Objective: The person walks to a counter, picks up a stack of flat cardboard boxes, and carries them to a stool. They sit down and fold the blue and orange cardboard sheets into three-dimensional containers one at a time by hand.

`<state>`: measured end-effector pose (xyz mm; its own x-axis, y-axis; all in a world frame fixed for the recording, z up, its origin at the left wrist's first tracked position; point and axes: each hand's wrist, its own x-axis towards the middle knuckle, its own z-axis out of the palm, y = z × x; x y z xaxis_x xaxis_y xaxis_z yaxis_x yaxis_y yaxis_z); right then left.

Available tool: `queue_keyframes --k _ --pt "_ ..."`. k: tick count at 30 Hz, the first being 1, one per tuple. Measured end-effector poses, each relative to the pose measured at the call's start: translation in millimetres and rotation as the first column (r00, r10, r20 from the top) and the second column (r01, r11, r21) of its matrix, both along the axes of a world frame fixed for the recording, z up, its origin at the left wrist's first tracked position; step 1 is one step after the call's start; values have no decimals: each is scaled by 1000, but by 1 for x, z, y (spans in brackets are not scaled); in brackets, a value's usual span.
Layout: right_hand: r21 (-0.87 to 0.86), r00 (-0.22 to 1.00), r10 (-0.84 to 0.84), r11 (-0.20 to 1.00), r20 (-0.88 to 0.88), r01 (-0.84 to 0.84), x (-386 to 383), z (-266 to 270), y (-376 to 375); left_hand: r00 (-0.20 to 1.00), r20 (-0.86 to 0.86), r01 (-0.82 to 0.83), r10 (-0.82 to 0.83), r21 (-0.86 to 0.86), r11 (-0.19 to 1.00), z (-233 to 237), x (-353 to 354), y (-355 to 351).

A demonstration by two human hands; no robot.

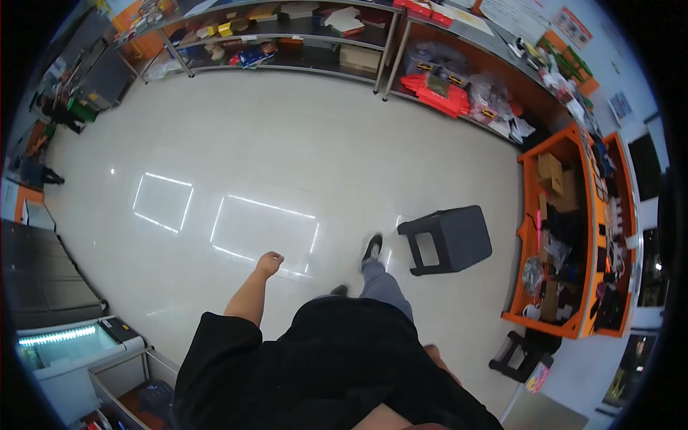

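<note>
Here a person in a black top stands in the middle of a shop, on a pale shiny floor [287, 143] where the ceiling lights make bright squares. The left hand [270, 264] hangs out in front of the body on a bare forearm. Its fingers [276, 256] are curled in to a loose fist and they hold nothing. Of the right hand [433, 352] I see only a small piece of skin beside the hip, behind the black cloth, so I cannot tell how its fingers are. One leg in grey trousers is put forward, and its dark shoe [371, 251] is flat on the floor. Just beside this shoe, on the person's right, stands a dark grey stool [448, 240]. It is upright on its legs, apart from both hands, and nothing lies on its seat. Further to the right there is an orange table [542, 324], full of boxes, bags and small dark things. A smaller black stool [514, 356] stands near its closer end. Along the far wall run metal shelves [287, 43] with books and packets, and a pile of red boxes [438, 94] lies low under the right part of them. On the person's left, close to the body, there is a grey machine [61, 342] with a lighted glass top.
</note>
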<state>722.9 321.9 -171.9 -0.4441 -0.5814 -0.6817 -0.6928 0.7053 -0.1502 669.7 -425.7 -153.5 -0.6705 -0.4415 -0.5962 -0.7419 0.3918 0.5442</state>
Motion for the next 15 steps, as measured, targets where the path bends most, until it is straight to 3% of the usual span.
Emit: queue_keyframes --k 1,2,4,7,10,11,13,15 --pt "41 976 -182 983 122 178 -2 9 0 1000 11 29 -29 -3 1000 8 -10 8" --pt "97 874 -435 900 215 424 -10 10 -1 998 19 56 -56 -8 998 15 -20 14" --pt "163 709 -654 755 264 635 -52 10 -10 995 54 78 -79 13 997 19 -30 23" --pt "167 674 -677 731 296 661 -145 -2 -32 994 96 54 -53 -12 998 11 -14 36" --pt "142 704 -640 763 309 631 -278 -17 -56 961 276 -33 37 -18 999 -24 36 46" --pt "129 711 -631 769 310 627 -330 -23 -68 879 476 38 -38 8 999 -21 45 51" --pt "108 713 -646 757 272 645 -449 -38 -96 721 691 -226 57 157 961 -21 59 69" --pt "-4 768 -620 778 164 629 -579 -63 -130 720 681 -36 -136 233 972 19 49 80"
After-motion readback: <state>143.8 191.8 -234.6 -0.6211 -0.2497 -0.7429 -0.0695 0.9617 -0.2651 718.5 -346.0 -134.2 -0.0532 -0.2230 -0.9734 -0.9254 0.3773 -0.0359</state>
